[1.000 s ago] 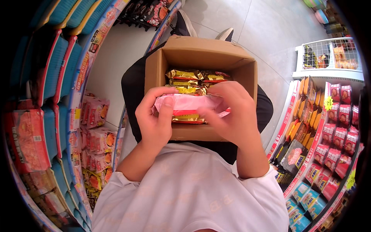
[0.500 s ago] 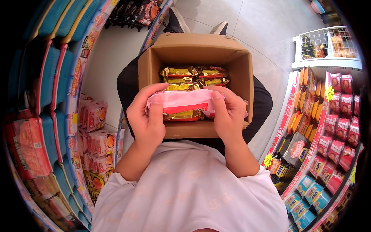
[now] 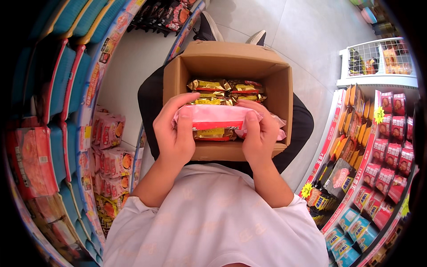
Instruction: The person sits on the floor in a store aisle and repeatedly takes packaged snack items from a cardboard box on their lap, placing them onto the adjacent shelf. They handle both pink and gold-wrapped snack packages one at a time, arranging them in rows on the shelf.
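Between my two hands a pink snack packet (image 3: 218, 116) with a red band is held level over an open cardboard box (image 3: 231, 55). My left hand (image 3: 175, 129) grips its left end, thumb on the near face. Its right end is pinched by my right hand (image 3: 260, 129). Below lie several gold packets (image 3: 209, 84) in rows inside the box, partly hidden by the held packet. Another pink packet (image 3: 280, 127) shows in the box beside my right hand. The box rests between my legs.
To the left stands a shelf rack with blue trays (image 3: 62, 89) and pink packets (image 3: 111, 129) on a lower shelf. On the right are display shelves with red cups (image 3: 384, 178), teal cups (image 3: 351, 229) and orange packets (image 3: 356, 111). A white wire basket (image 3: 378, 58) sits beyond.
The pink packet stays in both hands and has turned slightly, its red band now facing me differently. The whole view has shifted a little; the box appears slightly lower and to the right.
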Available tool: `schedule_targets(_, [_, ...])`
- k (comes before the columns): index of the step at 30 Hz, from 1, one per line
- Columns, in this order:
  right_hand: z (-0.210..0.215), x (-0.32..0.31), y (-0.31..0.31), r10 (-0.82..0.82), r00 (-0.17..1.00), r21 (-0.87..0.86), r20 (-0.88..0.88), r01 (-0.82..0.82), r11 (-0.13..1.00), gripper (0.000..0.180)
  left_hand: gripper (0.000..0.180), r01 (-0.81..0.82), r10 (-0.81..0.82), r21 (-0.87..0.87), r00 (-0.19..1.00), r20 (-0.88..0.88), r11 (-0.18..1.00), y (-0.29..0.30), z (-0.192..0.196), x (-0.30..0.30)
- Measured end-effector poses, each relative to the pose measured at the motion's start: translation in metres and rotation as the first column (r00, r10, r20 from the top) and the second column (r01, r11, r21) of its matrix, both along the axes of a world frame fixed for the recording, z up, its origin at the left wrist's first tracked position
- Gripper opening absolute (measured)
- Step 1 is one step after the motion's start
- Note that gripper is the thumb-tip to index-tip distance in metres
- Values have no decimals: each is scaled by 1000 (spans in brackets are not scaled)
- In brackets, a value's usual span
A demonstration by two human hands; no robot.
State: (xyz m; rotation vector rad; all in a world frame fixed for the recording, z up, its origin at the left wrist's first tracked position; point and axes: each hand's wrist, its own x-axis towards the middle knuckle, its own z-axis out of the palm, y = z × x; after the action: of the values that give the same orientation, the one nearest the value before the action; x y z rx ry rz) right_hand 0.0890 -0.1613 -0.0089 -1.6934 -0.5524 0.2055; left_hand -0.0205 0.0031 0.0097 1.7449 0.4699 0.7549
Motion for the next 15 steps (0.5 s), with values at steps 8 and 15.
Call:
schedule_targets(8, [-1, -12, 10, 141, 888, 194, -438, -60, 979, 47, 32, -2, 3, -52, 999, 37, 999, -4, -5, 2])
schedule_targets(15, [-1, -8, 5, 240, 869, 222, -432, -156, 963, 50, 48, -29, 26, -90, 999, -29, 996, -4, 0, 0])
